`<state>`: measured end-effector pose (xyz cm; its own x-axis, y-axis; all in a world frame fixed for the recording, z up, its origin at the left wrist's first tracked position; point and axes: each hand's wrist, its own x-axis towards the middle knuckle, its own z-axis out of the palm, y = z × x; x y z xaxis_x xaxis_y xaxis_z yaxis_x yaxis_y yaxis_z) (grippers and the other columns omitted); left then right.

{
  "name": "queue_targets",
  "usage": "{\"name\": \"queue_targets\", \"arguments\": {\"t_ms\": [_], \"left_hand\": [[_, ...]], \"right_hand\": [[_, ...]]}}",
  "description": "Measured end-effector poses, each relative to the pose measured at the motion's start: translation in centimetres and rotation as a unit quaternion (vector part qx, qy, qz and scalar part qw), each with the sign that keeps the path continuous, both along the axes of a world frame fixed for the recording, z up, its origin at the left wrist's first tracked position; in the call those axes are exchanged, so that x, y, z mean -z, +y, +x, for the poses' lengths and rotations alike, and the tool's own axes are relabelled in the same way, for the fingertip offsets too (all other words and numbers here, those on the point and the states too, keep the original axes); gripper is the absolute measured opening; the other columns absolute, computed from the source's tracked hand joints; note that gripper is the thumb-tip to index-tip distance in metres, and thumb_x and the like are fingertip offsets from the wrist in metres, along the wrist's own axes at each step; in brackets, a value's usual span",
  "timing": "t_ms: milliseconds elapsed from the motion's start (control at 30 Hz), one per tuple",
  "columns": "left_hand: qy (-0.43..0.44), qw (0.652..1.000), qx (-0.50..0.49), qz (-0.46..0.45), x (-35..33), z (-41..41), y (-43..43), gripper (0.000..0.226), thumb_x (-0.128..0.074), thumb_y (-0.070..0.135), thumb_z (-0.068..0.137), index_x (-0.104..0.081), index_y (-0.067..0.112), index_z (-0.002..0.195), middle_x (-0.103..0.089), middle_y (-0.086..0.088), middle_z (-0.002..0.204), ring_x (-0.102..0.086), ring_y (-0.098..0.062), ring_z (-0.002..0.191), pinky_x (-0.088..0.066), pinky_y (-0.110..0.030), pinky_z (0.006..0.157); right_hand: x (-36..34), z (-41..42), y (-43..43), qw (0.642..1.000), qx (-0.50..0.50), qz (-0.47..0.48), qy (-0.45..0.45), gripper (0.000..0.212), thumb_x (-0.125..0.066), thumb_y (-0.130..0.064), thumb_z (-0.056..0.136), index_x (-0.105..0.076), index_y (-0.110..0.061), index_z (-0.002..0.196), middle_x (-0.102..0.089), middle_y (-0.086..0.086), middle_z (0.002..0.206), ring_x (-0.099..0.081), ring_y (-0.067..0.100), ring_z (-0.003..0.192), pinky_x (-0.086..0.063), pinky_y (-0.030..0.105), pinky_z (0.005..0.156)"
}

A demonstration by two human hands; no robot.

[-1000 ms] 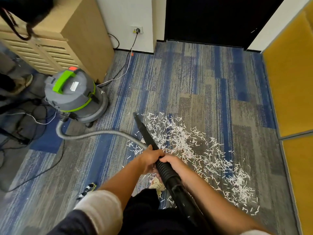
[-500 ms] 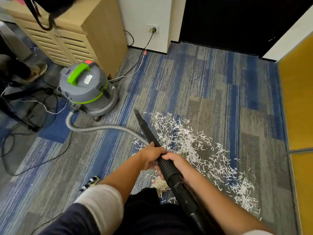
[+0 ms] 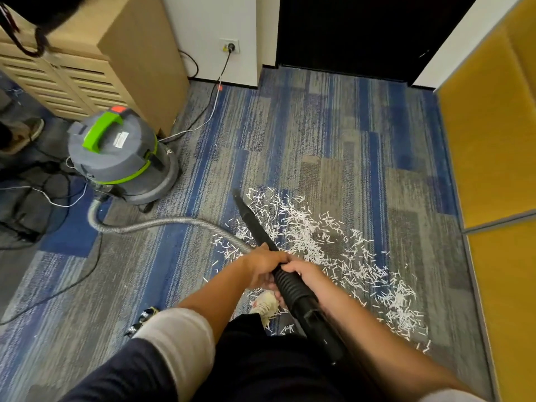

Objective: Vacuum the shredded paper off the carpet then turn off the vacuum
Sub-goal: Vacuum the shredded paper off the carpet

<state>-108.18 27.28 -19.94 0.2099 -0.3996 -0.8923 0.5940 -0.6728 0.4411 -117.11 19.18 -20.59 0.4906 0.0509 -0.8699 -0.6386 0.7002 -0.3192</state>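
On the carpet [image 3: 333,126] ahead, paper [image 3: 313,245] shreds lie mostly right of the black wand [image 3: 253,220], whose tip sits at the pile's far-left edge. The fingers of the left hand [image 3: 262,264] and the right hand [image 3: 304,271] curl round the wand. The grey vacuum [image 3: 116,163] stands to the left with its lid on and its contents hidden, and its hose [image 3: 162,221] curves toward the hands.

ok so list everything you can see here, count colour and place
carpet: one, blue and grey, whole floor
shredded paper: many strips, white, carpet centre to right
cabinet: one, light wood, top left
vacuum canister: one, grey with green handle, beside cabinet
wand: one, black, tip at shredded paper's far edge
hose: one, grey, vacuum canister to wand
wall socket: one, white, back wall, plug in
panels: two, yellow, right edge
left hand: one, grips wand
right hand: one, grips wand beside left hand
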Motion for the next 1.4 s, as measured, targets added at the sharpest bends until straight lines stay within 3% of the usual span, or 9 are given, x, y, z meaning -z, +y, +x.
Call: {"name": "queue_targets", "arguments": {"t_ms": [200,333,433,567,867,967,1167,1267,1400], "left_hand": [[0.006,1.0,-0.016,0.001,-0.2,-0.4,0.0,0.035,-0.048,0.011,0.097,-0.018,0.021,0.112,-0.056,-0.014,0.08,-0.05,-0.011,0.036,-0.046,-0.022,0.041],[-0.017,0.999,-0.031,0.005,0.1,-1.2,-1.1,0.07,-0.05,0.011,0.096,-0.004,0.015,0.149,-0.055,-0.015,0.081,-0.046,-0.012,0.038,-0.043,-0.023,0.039],[-0.02,0.997,-0.07,-0.013,0.1,-1.6,-2.2,0.074,-0.053,0.01,0.094,-0.003,0.012,0.15,-0.055,-0.019,0.109,-0.055,-0.015,0.05,-0.047,-0.023,0.04],[-0.034,0.994,-0.095,-0.038,-0.3,-0.6,-2.6,0.037,-0.054,0.008,0.093,-0.028,0.016,0.118,-0.055,-0.019,0.111,-0.058,-0.022,0.066,-0.052,-0.029,0.05],[-0.046,0.996,-0.068,-0.029,0.3,9.9,-1.4,0.017,-0.053,0.007,0.092,-0.039,0.015,0.093,-0.055,-0.017,0.105,-0.06,-0.027,0.074,-0.057,-0.034,0.058],[-0.042,0.998,-0.048,-0.022,0.4,15.8,-0.3,0.019,-0.053,0.007,0.092,-0.041,0.012,0.106,-0.055,-0.017,0.103,-0.06,-0.031,0.081,-0.055,-0.047,0.077],[-0.022,0.997,-0.068,-0.019,0.9,24.7,0.3,0.068,-0.05,0.006,0.095,-0.009,0.017,0.149,-0.054,-0.01,0.094,-0.058,-0.023,0.073,-0.054,-0.033,0.061],[-0.03,0.997,-0.069,-0.012,1.6,27.4,0.1,0.034,-0.049,0.007,0.096,-0.031,0.021,0.121,-0.052,-0.007,0.087,-0.057,-0.023,0.073,-0.05,-0.029,0.049],[-0.024,0.998,-0.064,0.007,1.6,28.8,-0.3,0.034,-0.048,0.006,0.096,-0.03,0.026,0.076,-0.051,-0.009,0.09,-0.059,-0.034,0.094,-0.052,-0.05,0.083]], "right_hand": [[-0.5,-0.3,0.1,1.0,0.002,0.006,0.013,0.024,-0.038,-0.002,0.093,-0.049,-0.019,0.105,-0.054,0.021,0.072,-0.055,0.026,0.039,-0.049,0.029,0.037],[-0.8,-1.2,-0.7,0.999,-0.006,0.029,0.041,0.021,-0.044,-0.013,0.087,-0.053,0.005,0.092,-0.056,0.02,0.066,-0.056,0.024,0.039,-0.049,0.024,0.038],[-1.1,-1.8,-1.6,0.998,0.008,0.054,0.018,0.032,-0.053,-0.015,0.074,-0.051,0.005,0.099,-0.057,0.02,0.071,-0.057,0.026,0.049,-0.051,0.027,0.043],[-1.6,-1.1,-2.6,0.999,0.005,0.024,-0.035,0.025,-0.043,-0.003,0.087,-0.047,-0.011,0.11,-0.056,0.02,0.072,-0.056,0.027,0.051,-0.052,0.03,0.043],[-1.0,9.5,-1.2,0.999,0.001,0.01,-0.044,0.023,-0.041,-0.001,0.089,-0.051,-0.016,0.105,-0.054,0.018,0.071,-0.055,0.023,0.042,-0.049,0.027,0.039],[-1.3,15.2,0.1,0.998,-0.003,-0.01,-0.06,0.023,-0.039,0.001,0.09,-0.05,-0.016,0.1,-0.053,0.018,0.072,-0.055,0.021,0.04,-0.049,0.025,0.038],[-1.2,23.9,0.9,0.997,0.002,-0.018,-0.07,0.018,-0.043,0.001,0.089,-0.051,-0.008,0.102,-0.056,0.021,0.073,-0.057,0.025,0.046,-0.049,0.026,0.04],[-0.5,26.8,0.8,0.998,0.014,-0.012,-0.063,0.013,-0.044,0.003,0.088,-0.05,-0.005,0.098,-0.055,0.021,0.073,-0.056,0.024,0.043,-0.049,0.026,0.039],[0.0,28.2,0.6,0.998,0.034,-0.004,-0.048,0.017,-0.044,0.005,0.088,-0.048,-0.005,0.101,-0.055,0.023,0.078,-0.057,0.024,0.043,-0.049,0.027,0.038]]}}
